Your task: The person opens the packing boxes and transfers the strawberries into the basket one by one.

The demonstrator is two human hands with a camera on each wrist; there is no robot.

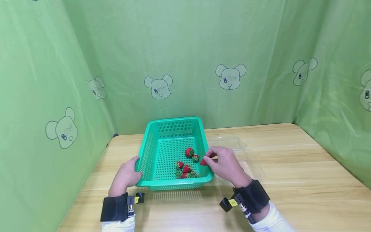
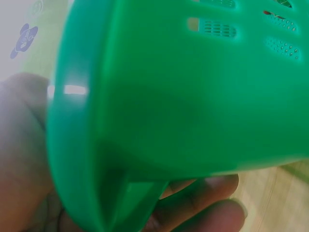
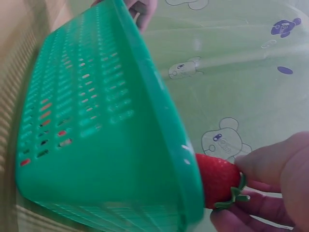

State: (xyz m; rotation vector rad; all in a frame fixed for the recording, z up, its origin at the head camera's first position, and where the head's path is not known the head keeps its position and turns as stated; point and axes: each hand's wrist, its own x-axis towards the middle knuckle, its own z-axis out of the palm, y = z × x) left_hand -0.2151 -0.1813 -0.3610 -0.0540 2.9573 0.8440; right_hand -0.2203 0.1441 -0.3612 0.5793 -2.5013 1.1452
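Note:
My left hand grips the left rim of a green plastic basket, its fingers curled round the outside beneath the rim. Between thumb and fingers, my right hand pinches a red strawberry by its leafy end, right at the basket's right rim. In the right wrist view the rim hides the strawberry's tip. Several more strawberries lie inside the basket, mostly toward its near right corner.
A clear plastic container rests on the wooden table to the right of the basket, partly behind my right hand. Green curtain with printed bear heads encloses the table at the back and sides.

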